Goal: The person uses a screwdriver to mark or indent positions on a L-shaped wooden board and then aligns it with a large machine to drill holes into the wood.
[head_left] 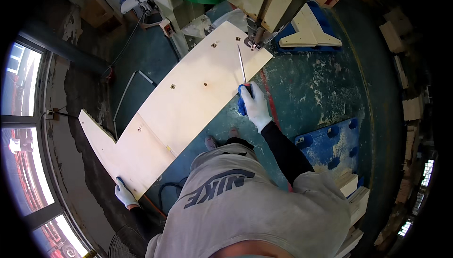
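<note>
Plywood panel (188,102), long and curved with a wider foot at its near end, lies slanted across the green floor (321,83), its far end tucked under the head of a cream machine (269,3). The right hand (255,104), gloved in white and blue, is closed around the blue handle of a screwdriver (241,67) whose thin shaft lies over the panel, pointing toward the machine. The left hand (125,194), also gloved, grips the panel's near corner, fingers curled over the edge. Several round metal inserts (172,87) already sit in holes along the panel, so part of the fitting looks done; I judge the work now sits at the far end by the machine. Whether any holes remain unfilled I cannot tell. A blue pallet (330,147) and stacked wood blocks (351,187) lie to the right.
</note>
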Tool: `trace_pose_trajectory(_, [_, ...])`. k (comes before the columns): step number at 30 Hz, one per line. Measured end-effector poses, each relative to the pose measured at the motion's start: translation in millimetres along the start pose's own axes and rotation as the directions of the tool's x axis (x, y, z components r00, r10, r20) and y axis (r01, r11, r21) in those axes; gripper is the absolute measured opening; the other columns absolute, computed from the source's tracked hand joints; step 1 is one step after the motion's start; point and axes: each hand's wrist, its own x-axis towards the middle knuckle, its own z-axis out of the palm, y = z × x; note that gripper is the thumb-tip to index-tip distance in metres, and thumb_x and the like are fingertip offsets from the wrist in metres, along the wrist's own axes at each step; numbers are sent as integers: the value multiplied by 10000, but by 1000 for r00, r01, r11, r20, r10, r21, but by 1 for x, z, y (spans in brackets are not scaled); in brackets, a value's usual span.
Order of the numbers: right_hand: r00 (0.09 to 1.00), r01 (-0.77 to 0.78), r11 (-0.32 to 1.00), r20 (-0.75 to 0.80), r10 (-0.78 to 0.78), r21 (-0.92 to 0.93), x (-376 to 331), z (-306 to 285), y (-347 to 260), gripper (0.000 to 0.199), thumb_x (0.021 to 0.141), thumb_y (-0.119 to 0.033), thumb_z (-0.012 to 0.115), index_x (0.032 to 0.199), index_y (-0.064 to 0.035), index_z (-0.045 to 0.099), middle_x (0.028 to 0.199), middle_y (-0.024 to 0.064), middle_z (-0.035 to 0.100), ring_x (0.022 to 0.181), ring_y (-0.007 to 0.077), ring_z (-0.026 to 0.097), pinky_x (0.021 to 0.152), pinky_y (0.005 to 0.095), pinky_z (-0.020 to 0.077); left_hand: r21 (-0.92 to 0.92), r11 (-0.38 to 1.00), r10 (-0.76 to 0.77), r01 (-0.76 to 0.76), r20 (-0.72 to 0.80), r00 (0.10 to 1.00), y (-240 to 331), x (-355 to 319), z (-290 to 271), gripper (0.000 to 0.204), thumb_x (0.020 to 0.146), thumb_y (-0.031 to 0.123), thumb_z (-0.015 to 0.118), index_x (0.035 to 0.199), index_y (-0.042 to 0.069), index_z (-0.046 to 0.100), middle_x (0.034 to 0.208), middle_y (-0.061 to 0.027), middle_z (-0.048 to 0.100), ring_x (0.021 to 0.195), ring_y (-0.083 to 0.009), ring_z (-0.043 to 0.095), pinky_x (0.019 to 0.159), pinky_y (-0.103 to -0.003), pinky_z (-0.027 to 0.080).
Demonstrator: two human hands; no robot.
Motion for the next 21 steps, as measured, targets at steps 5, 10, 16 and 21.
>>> trace_pose_trajectory(5, [978, -204, 907, 29, 208, 368, -14, -2, -15, 250, 1046, -336, 511, 1029, -97, 581, 701, 26, 578, 551, 130, 562, 487, 291, 449, 1, 999, -46, 46, 22, 999, -16, 1, -4, 536, 1015, 420, 614, 630, 79, 464, 609, 61, 359, 576, -71, 314, 527, -297, 247])
trace_pose_trajectory(10, [968, -233, 782, 61, 243, 578, -5, 3, -10, 300, 1048, -346, 498, 1063, -60, 585, 706, 44, 591, 546, 150, 570, 482, 310, 459, 4, 1000, -11, 11, 20, 1000, -2, 1, 1, 548, 1010, 446, 614, 618, 104, 444, 603, 71, 346, 569, -65, 297, 524, -292, 233])
trace_pose_trajectory(16, [967, -250, 760, 121, 223, 600, -5, 9, -7, 325, 1043, -359, 501, 1071, -50, 598, 726, 54, 609, 560, 171, 586, 484, 323, 467, 4, 999, -39, 39, 32, 999, -3, 0, -4, 522, 1014, 427, 614, 641, 95, 463, 614, 75, 350, 569, -62, 303, 525, -286, 231])
trace_pose_trajectory(21, [967, -215, 783, 18, 252, 584, -4, 5, -26, 267, 1036, -316, 480, 1121, -82, 576, 776, 55, 622, 568, 166, 591, 512, 328, 491, -12, 999, -33, 33, 24, 999, 1, -5, -3, 520, 1012, 422, 620, 637, 99, 463, 608, 76, 349, 560, -59, 301, 519, -283, 229])
